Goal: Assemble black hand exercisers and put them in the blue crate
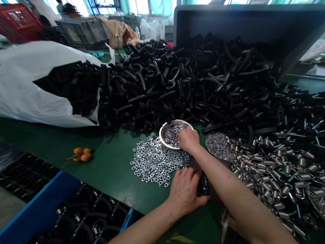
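My left hand rests on the green table, its fingers curled around a black curved part near the front edge. My right hand reaches forward into a small round metal dish of small silver pieces, fingers bunched together over its contents; what they pinch is hidden. A loose heap of silver nuts lies on the table between the dish and my left hand.
A huge pile of black curved parts spills from a tipped grey bin. Metal springs and another dish lie right. A white bag sits left, blue crates with black parts in front, small orange fruits nearby.
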Motion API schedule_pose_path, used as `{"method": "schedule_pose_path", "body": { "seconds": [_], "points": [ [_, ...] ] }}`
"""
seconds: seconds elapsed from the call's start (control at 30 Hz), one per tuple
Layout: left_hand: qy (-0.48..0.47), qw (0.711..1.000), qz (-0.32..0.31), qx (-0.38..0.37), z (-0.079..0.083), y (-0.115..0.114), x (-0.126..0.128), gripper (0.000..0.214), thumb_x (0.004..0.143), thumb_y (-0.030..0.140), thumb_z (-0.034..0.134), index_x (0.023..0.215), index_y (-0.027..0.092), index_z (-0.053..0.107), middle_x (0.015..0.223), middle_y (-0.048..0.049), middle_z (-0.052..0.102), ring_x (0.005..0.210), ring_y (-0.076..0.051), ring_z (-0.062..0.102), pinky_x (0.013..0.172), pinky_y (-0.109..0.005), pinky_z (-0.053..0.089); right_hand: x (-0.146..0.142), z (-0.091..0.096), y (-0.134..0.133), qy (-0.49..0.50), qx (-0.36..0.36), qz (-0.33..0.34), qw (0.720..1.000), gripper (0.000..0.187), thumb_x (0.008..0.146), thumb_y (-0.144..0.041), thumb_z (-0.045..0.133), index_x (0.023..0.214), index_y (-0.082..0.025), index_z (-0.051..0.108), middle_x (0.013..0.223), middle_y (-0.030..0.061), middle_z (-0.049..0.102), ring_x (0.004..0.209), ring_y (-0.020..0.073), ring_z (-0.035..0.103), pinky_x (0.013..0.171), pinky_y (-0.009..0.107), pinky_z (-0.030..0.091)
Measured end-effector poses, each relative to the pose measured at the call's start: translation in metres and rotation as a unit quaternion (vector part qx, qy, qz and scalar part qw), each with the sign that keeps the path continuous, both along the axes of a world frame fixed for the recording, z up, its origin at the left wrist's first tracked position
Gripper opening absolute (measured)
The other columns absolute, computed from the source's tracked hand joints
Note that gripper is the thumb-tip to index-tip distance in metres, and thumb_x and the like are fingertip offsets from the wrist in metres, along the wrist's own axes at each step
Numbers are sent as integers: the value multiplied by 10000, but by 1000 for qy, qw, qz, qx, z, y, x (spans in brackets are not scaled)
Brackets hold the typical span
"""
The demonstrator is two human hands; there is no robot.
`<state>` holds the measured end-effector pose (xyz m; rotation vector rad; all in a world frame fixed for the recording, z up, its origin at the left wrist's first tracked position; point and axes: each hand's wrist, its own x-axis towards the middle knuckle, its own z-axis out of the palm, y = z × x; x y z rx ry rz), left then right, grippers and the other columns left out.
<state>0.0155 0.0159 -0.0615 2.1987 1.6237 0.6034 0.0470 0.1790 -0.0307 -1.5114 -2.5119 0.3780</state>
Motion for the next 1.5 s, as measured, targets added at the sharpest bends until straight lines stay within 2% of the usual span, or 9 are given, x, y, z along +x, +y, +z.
{"method": "schedule_pose_path", "body": {
  "seconds": [0.17, 0.33, 0.5, 0.67, 0.8, 1.0, 1.13, 1.3, 1.5],
  "points": [
    [22, 1000, 18, 6, -4, 1, 0, 619, 604, 510, 726, 1107, 206, 532, 1042, -72, 541, 965, -268, 482, 834, -418, 398, 0, -3, 6, 27, -31, -3, 999, 121, 742, -127, 585, 823, -129, 675, 874, 151, 680, 946, 257, 592, 788, 327, 429],
    [27, 999, 24, 9, -5, 3, 1, 591, 591, 496, 741, 1063, 199, 544, 1025, -68, 550, 961, -264, 484, 839, -417, 406, 44, 4, -22, 129, -44, -1, 991, 302, 868, -145, 421, 1142, -187, 540, 866, 21, 677, 819, 135, 612, 741, 247, 444],
    [21, 1000, 19, 13, -5, 4, 1, 562, 606, 470, 739, 1056, 197, 542, 1015, -70, 557, 963, -264, 487, 839, -415, 404, 113, -11, -72, 299, -118, -34, 946, 175, 860, -226, 473, 940, -206, 627, 792, 4, 674, 762, 151, 616, 722, 288, 449],
    [25, 999, 16, 13, -5, 3, 1, 563, 596, 471, 748, 1045, 198, 544, 999, -68, 560, 949, -260, 493, 826, -408, 404, 139, -31, -96, 244, -36, 6, 969, 106, 814, -245, 586, 748, -198, 654, 823, 32, 658, 893, 194, 542, 837, 359, 388],
    [33, 999, 14, 17, -5, 4, 2, 551, 600, 465, 745, 1037, 201, 540, 989, -64, 562, 949, -260, 495, 818, -404, 404, 133, -30, -102, 197, 6, 37, 980, 115, 840, -205, 560, 763, -183, 642, 808, 42, 640, 879, 190, 511, 793, 329, 393],
    [23, 999, 21, 19, -5, 4, 4, 511, 618, 462, 731, 998, 191, 524, 975, -60, 569, 935, -254, 502, 814, -403, 403, 124, -26, -125, 21, 144, 62, 987, 193, 886, -183, 461, 821, -157, 641, 803, 84, 623, 836, 212, 489, 713, 340, 354],
    [-1, 1000, 11, 21, -6, 4, 3, 676, 611, 421, 751, 1177, 202, 453, 1047, -57, 572, 966, -253, 498, 847, -407, 397, 134, -17, -108, -5, 93, 89, 992, 233, 909, -276, 451, 850, -204, 665, 844, 52, 655, 884, 192, 506, 776, 323, 360],
    [7, 999, -23, 21, -5, 4, 1, 655, 654, 422, 730, 1239, 296, 463, 1070, -43, 564, 974, -250, 496, 851, -408, 393, 156, -17, -41, -24, 69, -72, 995, 206, 868, -184, 489, 987, -172, 657, 982, 97, 637, 965, 215, 509, 801, 313, 378],
    [8, 999, -35, 19, -5, 5, -1, 644, 660, 434, 724, 1238, 273, 489, 1056, -46, 572, 968, -244, 502, 849, -411, 406, 165, -37, -5, -10, 54, -137, 989, 137, 806, -129, 537, 800, -170, 668, 902, 103, 635, 930, 232, 542, 754, 308, 392]
  ]
}}
